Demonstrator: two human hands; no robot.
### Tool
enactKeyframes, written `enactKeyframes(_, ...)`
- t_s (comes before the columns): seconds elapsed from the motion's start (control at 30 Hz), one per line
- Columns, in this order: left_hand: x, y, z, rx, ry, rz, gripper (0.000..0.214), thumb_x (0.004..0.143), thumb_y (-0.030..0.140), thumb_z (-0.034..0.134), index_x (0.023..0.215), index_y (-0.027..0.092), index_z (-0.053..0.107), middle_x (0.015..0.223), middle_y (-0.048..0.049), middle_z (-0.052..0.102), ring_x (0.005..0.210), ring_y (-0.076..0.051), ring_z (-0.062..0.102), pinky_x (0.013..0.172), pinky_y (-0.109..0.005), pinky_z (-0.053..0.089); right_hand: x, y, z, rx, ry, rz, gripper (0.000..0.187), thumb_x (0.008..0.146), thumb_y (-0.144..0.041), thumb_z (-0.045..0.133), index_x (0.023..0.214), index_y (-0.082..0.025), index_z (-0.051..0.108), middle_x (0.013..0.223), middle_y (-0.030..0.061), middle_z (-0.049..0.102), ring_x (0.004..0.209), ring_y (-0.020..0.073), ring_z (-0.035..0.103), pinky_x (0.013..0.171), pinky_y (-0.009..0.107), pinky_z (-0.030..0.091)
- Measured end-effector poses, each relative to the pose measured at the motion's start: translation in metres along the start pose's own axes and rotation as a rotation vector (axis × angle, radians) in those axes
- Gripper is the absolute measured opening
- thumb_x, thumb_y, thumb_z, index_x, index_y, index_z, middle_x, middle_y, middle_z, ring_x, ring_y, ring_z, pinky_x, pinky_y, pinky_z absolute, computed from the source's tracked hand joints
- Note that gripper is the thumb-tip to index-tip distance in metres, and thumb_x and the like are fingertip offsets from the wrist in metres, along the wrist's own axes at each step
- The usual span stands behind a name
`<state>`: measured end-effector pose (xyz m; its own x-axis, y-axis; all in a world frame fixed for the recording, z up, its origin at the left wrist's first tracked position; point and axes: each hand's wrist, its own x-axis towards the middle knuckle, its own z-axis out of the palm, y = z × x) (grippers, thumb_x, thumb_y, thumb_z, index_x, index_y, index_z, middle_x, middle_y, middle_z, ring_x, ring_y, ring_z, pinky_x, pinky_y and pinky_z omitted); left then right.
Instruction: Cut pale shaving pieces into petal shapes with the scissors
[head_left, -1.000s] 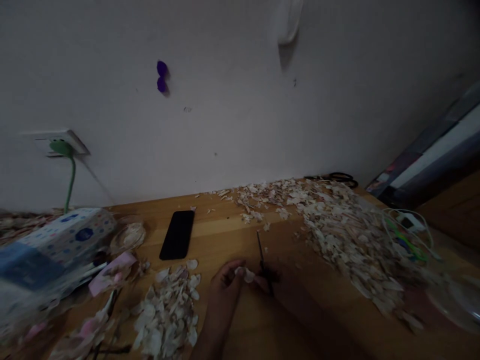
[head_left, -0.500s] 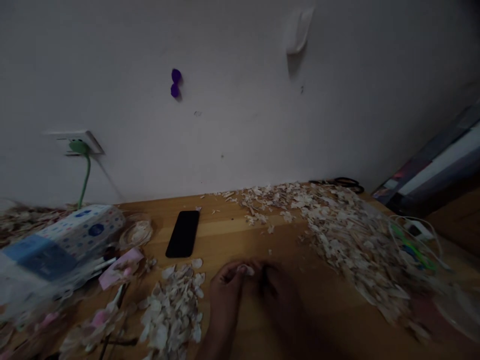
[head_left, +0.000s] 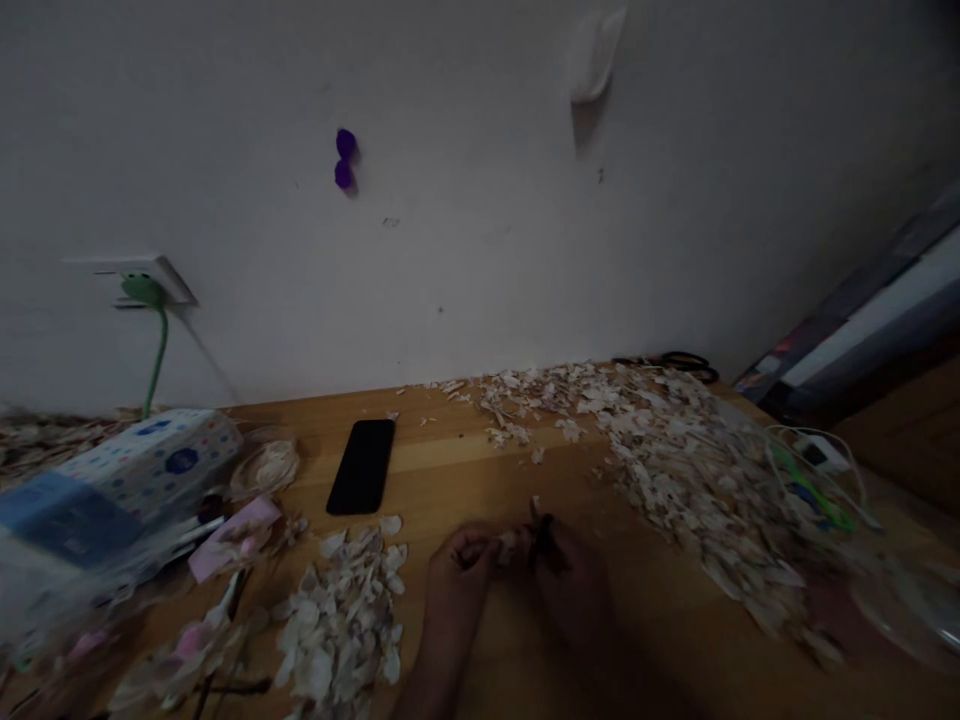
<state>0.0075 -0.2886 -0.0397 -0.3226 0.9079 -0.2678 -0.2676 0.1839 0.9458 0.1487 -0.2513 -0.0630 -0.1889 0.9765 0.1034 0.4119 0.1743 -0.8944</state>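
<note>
Wood-topped table (head_left: 450,470), dim light. Far left sits a spotted tissue box (head_left: 112,470), then a small pile of pale flakes (head_left: 337,620) with a black phone (head_left: 362,466) beyond it. At near centre the left hand (head_left: 457,570) pinches a pale piece (head_left: 508,547) between its fingertips. The right hand (head_left: 574,575) is touching it, closed round a thin dark tool (head_left: 541,535). Off right sprawls the big heap (head_left: 690,470). Judging by the two piles, only a small share looks sorted and plenty is left.
</note>
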Motion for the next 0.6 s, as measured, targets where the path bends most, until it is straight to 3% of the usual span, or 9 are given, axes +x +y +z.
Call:
enactKeyframes(0.13,-0.002,0.001,0.000,-0.030,0.034,-0.021,0.021,0.064,0.034,0.076,0.067,0.015,0.071,0.066,-0.0033,0.069,0.064,-0.015,0.062,0.062,-0.023,0.047,0.003,0.003,-0.005,0.010,0.000,0.021,0.020,0.084,-0.033,0.053,0.094,-0.019,0.063,0.088,0.0080,0.067,0.082,0.0231,0.062,0.074,0.033,0.049)
enactKeyframes(0.23,-0.002,-0.001,-0.002,-0.319,0.138,-0.113,0.024,0.062,0.033,0.080,0.071,0.014,0.069,0.066,-0.0014,0.067,0.061,-0.010,0.059,0.058,-0.019,0.046,0.005,0.003,-0.004,-0.128,-0.011,-0.069,0.017,0.082,-0.024,0.048,0.095,-0.019,0.058,0.089,0.0084,0.062,0.083,0.0230,0.058,0.074,0.034,0.048)
enactKeyframes(0.37,0.000,0.002,-0.008,-0.636,0.276,-0.139,0.026,0.058,0.024,0.084,0.072,0.014,0.064,0.071,-0.0002,0.066,0.064,-0.008,0.060,0.062,-0.018,0.050,0.004,-0.003,-0.002,-0.309,-0.045,-0.147,0.036,0.074,-0.020,0.054,0.109,-0.017,0.049,0.102,0.0116,0.056,0.095,0.0266,0.053,0.083,0.039,0.044)
enactKeyframes(0.5,0.003,0.001,-0.011,-0.659,0.298,-0.115,0.029,0.058,0.025,0.083,0.073,0.015,0.061,0.070,0.0002,0.065,0.061,-0.008,0.059,0.059,-0.017,0.049,-0.001,-0.013,-0.004,-0.466,-0.201,-0.180,0.027,0.076,-0.024,0.055,0.102,-0.018,0.052,0.098,0.0101,0.057,0.091,0.0273,0.051,0.080,0.040,0.042)
enactKeyframes(0.6,0.006,-0.008,-0.012,-0.554,0.285,-0.054,0.030,0.060,0.031,0.082,0.074,0.015,0.060,0.069,0.0000,0.064,0.060,-0.008,0.057,0.058,-0.018,0.047,-0.003,-0.017,-0.005,-0.536,-0.236,-0.173,0.020,0.079,-0.026,0.053,0.098,-0.018,0.054,0.094,0.0100,0.059,0.087,0.0272,0.052,0.077,0.040,0.041)
